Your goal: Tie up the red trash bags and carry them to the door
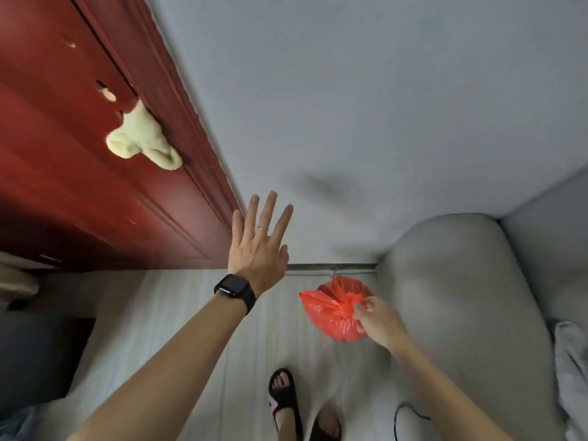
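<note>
Head view: looks like the carrying step. Right hand point(378, 323) pinches the bag point(331, 313) by its tied neck, hanging over the floor point(178, 313) just beside the sofa point(461, 297). Left hand point(257, 246) is up near the door point(79, 186), fingers spread, holding nothing. Next, I'd guess, set it down there. Fingers mostly hide the knot, and no other bags show.

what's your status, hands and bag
Left hand open, fingers spread, near red door. Right hand grips red trash bag by its bunched top. Sofa arm close beside bag.
</note>
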`<action>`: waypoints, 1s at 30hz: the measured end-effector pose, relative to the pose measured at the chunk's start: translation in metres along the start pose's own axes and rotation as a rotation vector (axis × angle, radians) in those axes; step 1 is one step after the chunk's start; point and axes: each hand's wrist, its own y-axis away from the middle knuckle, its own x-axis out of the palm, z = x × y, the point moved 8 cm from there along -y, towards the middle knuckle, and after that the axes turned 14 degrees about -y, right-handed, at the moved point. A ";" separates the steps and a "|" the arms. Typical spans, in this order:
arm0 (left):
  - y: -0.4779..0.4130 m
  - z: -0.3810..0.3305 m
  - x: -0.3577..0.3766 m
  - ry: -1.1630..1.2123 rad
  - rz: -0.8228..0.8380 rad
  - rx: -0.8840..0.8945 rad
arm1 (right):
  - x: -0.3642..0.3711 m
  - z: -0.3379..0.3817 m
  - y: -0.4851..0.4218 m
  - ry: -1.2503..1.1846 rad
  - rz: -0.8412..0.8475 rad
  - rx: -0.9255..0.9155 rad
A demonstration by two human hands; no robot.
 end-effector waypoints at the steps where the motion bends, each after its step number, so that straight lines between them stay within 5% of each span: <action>1: -0.015 -0.004 0.020 -0.005 0.006 0.008 | 0.004 -0.005 -0.023 -0.013 -0.005 0.021; 9: -0.093 -0.012 0.140 -0.047 -0.096 0.014 | 0.015 -0.024 -0.166 -0.356 -0.129 0.223; 15: -0.107 -0.014 0.177 -0.107 -0.245 0.041 | 0.011 -0.072 -0.226 -0.405 -0.330 0.180; 20: -0.098 -0.022 0.165 -0.048 -0.066 0.078 | 0.024 -0.032 -0.168 -0.345 -0.186 0.141; 25: -0.069 -0.003 0.124 0.282 0.342 -0.017 | 0.011 0.066 -0.088 -0.207 -0.065 -0.035; 30: -0.035 0.042 0.004 0.378 0.249 -0.147 | -0.029 0.195 0.019 -0.163 0.036 -0.377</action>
